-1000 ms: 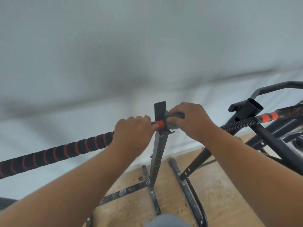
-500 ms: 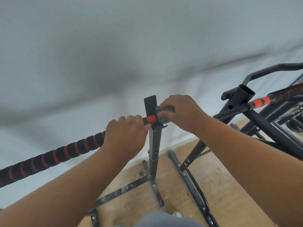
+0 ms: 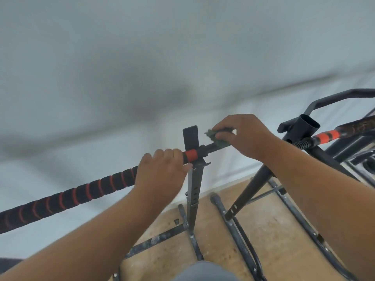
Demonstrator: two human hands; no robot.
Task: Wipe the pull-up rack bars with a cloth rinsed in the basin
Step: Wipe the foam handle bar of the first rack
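Cloth (image 3: pixel 215 136) slid right along bar (image 3: pixel 211 148) | right hand (image 3: pixel 243 136) gripping | left hand (image 3: pixel 162 169) unmoved

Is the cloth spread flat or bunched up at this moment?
Bunched. The cloth is a crumpled green wad pinched in the right hand and pressed on the bar end; the left hand grips the bar.

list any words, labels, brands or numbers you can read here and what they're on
None can be read.
The dark end of the second bar at the right bears a mottled pattern, too blurred to tell whether it is lettering.
The striped bar, the upright post and the cloth show no text.
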